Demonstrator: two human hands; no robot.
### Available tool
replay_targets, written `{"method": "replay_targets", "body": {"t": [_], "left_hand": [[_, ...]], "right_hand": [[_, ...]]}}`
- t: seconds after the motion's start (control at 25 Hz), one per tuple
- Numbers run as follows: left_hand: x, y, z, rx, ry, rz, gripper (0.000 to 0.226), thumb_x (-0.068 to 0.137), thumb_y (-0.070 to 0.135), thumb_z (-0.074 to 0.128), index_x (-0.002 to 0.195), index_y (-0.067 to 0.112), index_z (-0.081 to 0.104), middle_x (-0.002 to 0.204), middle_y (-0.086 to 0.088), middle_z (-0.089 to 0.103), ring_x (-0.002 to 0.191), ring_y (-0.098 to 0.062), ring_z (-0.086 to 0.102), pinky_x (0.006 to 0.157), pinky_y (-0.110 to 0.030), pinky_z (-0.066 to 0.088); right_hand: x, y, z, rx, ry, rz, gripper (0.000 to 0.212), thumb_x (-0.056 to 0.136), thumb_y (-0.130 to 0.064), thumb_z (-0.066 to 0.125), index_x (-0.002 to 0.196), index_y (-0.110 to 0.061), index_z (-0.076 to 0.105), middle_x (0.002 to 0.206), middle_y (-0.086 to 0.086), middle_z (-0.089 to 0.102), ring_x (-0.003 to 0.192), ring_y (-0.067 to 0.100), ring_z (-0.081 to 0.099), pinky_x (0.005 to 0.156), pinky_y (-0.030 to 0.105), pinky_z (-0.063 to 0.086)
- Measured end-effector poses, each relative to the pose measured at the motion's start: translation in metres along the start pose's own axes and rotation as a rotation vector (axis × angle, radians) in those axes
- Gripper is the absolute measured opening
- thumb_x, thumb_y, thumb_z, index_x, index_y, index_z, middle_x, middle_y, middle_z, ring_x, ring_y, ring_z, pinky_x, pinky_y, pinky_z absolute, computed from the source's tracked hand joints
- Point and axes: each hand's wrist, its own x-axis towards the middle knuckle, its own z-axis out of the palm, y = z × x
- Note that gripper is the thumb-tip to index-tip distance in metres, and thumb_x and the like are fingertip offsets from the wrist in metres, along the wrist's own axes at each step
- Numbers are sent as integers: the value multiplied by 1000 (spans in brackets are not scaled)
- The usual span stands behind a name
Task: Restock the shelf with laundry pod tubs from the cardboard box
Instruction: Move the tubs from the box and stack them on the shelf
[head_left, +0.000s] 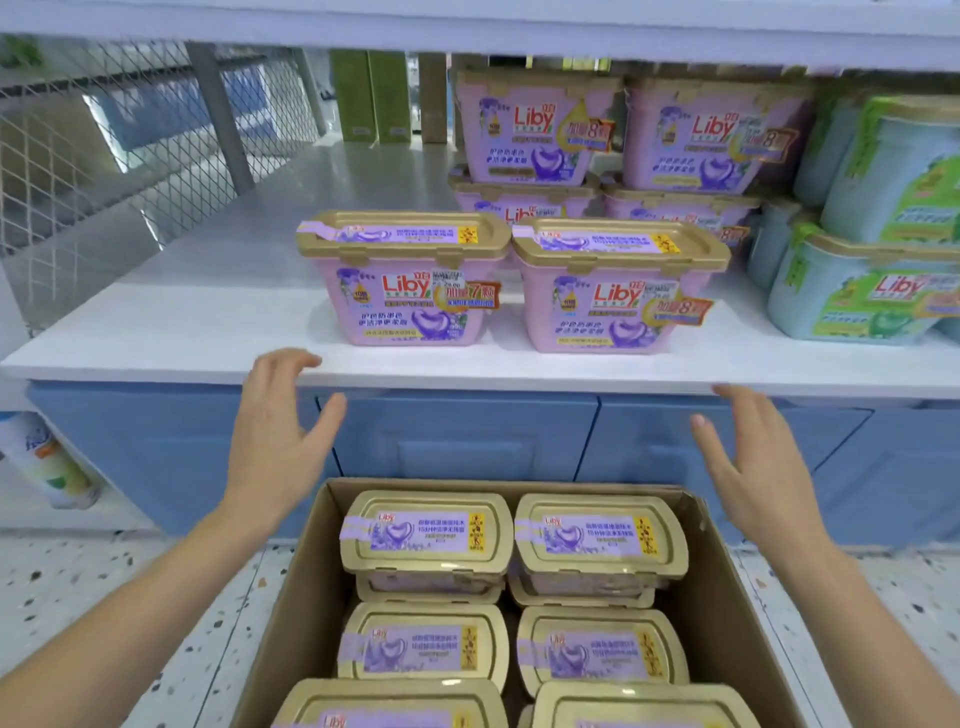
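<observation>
The white shelf (156, 332) is stocked with two pink tubs (410, 291) set side by side near its front edge (stacked pink tubs (535, 130) behind, green-labelled tubs (857, 291) off to the right). Below it, the cardboard box (727, 623) is packed with gold-lidded tubs (426, 535). The left hand (275, 441) and right hand (748, 467) are held wide over the box, fingers spread, nothing gripped.

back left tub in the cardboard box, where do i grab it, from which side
By the overhanging gold lid rim, straight down from above: the back left tub sits lid-up, hemmed by the cardboard box wall on its left and a neighbouring tub on its right.
</observation>
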Motion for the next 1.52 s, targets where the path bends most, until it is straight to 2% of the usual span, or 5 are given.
{"method": "replay_targets", "body": {"t": [0.32,0.68,1.04,1.36,1.52], "left_hand": [[-103,-50,55,105,-484,-377,46,91,30,51,129,4,47,131,-13,53,125,-33,47,96,-37,36],[-105,-74,82,-246,-481,-870,39,93,35,47,112,4,61,104,-11,63,97,-30,58,82,-41,52],[-105,-70,84,-325,-392,-929,30,93,30,47,98,3,60,95,-20,65,75,-27,64,67,-34,54],[-95,-49,53,-280,-291,-801,29,92,29,47,73,11,60,72,-8,68,64,-20,68,73,-43,59],[-68,-26,18,-366,-263,-780,32,90,28,50,73,3,62,73,-15,69,73,-29,70,55,-29,59]], "right_hand": [[-91,48,66,-92,-279,358,44,93,-34,46,123,-2,49,120,24,60,110,40,56,82,41,43],[-76,82,112,227,-358,772,70,65,-75,36,81,-9,56,103,22,67,93,40,64,88,53,51],[-71,65,101,181,-312,752,57,88,-53,41,90,-1,63,95,18,68,94,36,61,85,44,47],[-66,42,60,55,-249,585,53,92,-43,41,64,0,55,75,18,57,78,36,53,66,36,35],[-41,20,13,73,-189,502,59,88,-48,45,60,2,55,64,18,56,77,40,53,67,39,37]]}}
